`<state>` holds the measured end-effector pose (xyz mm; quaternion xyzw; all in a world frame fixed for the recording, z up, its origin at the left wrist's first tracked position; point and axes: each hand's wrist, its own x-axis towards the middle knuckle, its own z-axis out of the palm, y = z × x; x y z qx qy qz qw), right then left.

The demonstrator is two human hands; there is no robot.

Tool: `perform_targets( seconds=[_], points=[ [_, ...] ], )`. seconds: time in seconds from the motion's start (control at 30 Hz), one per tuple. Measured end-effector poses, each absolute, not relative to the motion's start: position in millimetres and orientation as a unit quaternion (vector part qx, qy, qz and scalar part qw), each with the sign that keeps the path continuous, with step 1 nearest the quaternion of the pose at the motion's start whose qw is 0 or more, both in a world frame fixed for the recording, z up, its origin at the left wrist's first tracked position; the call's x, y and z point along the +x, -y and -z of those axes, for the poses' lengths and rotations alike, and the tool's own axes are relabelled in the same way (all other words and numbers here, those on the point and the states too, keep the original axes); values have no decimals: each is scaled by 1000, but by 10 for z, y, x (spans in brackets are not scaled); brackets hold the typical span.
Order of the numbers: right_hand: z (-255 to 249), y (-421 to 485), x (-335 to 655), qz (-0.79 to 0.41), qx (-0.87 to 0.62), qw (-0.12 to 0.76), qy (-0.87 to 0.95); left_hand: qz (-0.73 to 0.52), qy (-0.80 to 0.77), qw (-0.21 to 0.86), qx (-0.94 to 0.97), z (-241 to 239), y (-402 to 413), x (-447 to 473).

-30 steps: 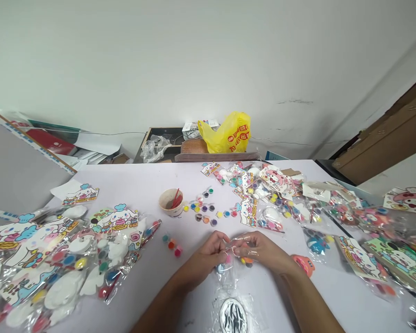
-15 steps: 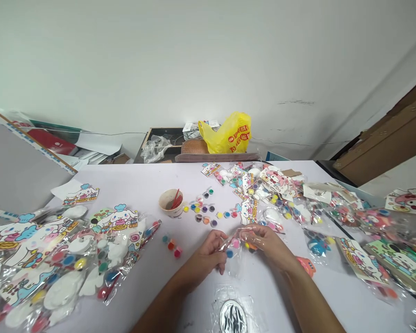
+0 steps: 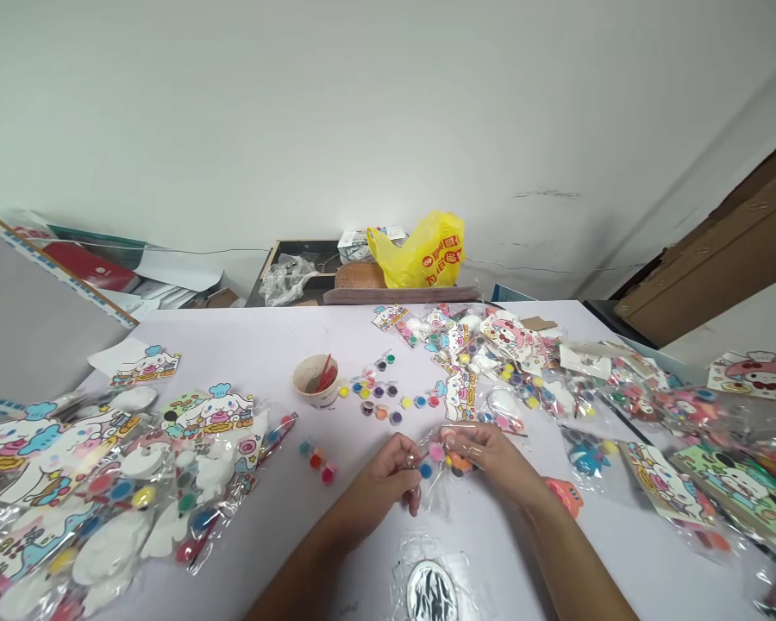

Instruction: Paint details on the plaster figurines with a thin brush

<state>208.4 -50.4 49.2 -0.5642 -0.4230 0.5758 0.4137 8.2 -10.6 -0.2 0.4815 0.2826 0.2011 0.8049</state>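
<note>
Between my hands is a clear plastic bag point(image 3: 436, 496) with small paint pots in it, blue, pink and yellow, and an orange piece near the right fingers. My left hand point(image 3: 388, 474) pinches the bag's left edge, fingers curled. On the other side, my right hand point(image 3: 485, 453) grips the bag's upper right edge. Below them on the table lies an oval silver piece point(image 3: 432, 591) in clear wrap. A short strip of paint pots point(image 3: 316, 461) rests left of my left hand, and a coral-coloured figure point(image 3: 564, 496) sits beside my right forearm.
A cup with red brushes point(image 3: 316, 381) stands beyond my hands, with loose paint pots point(image 3: 380, 392) next to it. Bagged craft kits pile up at the left point(image 3: 116, 526) and at the back right point(image 3: 517, 345). Behind the table's far edge is a yellow plastic bag point(image 3: 420, 254).
The view has shifted slightly. Both hands stay on the clear bag, and more of the orange piece shows by the right fingers.
</note>
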Motion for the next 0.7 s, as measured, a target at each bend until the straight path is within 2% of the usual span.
perform_targets(
  seconds=[0.27, 0.53, 0.7],
  points=[
    [-444, 540, 2195, -550, -603, 413, 405, -200, -297, 813, 460, 7, 102, 86],
    [-430, 544, 2328, -560, -583, 492, 323, -200, -302, 830, 425, -46, 93, 87],
    [-398, 535, 2310, -568, -575, 494, 320, -204, -312, 827, 420, -38, 81, 91]
  ],
)
